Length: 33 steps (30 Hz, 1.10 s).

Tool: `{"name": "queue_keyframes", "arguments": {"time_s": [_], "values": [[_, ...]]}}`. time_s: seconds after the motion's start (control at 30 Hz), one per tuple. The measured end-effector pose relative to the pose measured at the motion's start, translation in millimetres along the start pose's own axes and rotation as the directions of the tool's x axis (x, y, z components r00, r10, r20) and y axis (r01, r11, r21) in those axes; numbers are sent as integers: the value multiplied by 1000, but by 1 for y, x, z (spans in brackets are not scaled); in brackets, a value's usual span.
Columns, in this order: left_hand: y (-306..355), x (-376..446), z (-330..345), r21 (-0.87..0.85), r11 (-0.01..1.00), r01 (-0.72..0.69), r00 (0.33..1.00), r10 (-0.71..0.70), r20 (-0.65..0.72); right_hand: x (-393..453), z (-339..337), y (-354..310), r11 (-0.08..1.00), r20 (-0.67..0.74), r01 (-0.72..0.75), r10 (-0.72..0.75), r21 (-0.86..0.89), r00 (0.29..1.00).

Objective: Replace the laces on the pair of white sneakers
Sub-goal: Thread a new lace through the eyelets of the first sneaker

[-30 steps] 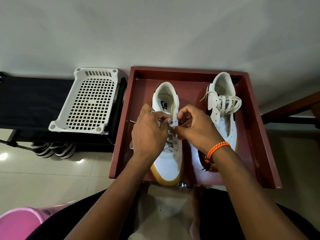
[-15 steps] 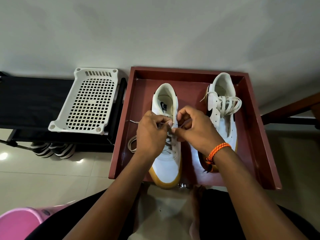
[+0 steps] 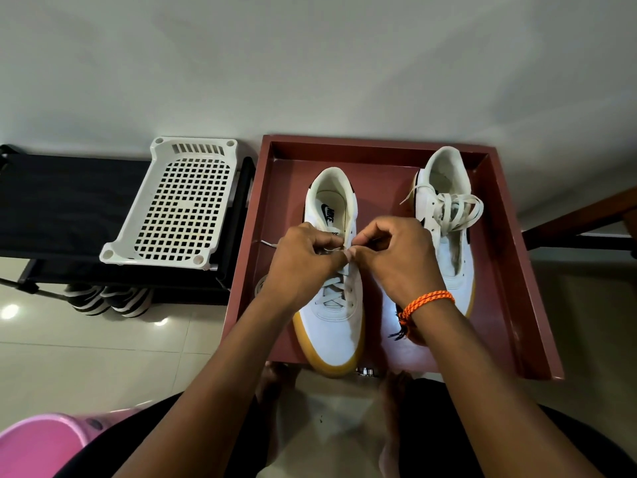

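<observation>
Two white sneakers with gum soles stand in a dark red tray [image 3: 510, 270]. The left sneaker [image 3: 331, 326] has a grey lace crossed through its lower eyelets. My left hand [image 3: 303, 263] and my right hand [image 3: 396, 260] meet over its upper eyelets, fingertips pinched together on the lace. A loose lace end [image 3: 267, 243] trails left of my left hand, and a loop [image 3: 259, 286] lies on the tray floor. The right sneaker [image 3: 448, 243] carries a loose bundle of white lace [image 3: 455, 208] over its tongue. An orange cord band sits on my right wrist.
A white perforated plastic basket [image 3: 179, 205] rests on a black rack [image 3: 62, 208] to the left, with striped shoes [image 3: 107, 300] beneath it. A pink tub [image 3: 38, 446] sits at the lower left. A dark wooden rail [image 3: 579, 219] runs at the right. The wall is close behind the tray.
Both hands have shifted slightly down and closer together over the left sneaker's eyelets. The lace loop on the tray floor left of the shoe has come into view.
</observation>
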<state>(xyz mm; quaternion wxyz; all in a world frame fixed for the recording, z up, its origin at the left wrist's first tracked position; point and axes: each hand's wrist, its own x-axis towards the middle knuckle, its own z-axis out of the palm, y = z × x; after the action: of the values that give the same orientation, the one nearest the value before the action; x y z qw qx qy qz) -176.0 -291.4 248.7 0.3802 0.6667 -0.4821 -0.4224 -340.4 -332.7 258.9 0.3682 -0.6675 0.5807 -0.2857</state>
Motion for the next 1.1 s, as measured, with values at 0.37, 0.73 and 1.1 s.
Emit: {"name": "queue_keyframes", "arguments": {"time_s": [0.37,0.73,1.1], "values": [[4,-3,4,360,932,-52,987,103,-124,-4,4,-14,967,-206,175,-136,186,969],[0,-8,0,507,854,-115,970,208,-129,2,-19,-28,848,-536,385,-148,364,831],[-3,-5,-13,558,794,-241,942,331,-63,3,4,-7,988,82,25,-38,151,996]]}}
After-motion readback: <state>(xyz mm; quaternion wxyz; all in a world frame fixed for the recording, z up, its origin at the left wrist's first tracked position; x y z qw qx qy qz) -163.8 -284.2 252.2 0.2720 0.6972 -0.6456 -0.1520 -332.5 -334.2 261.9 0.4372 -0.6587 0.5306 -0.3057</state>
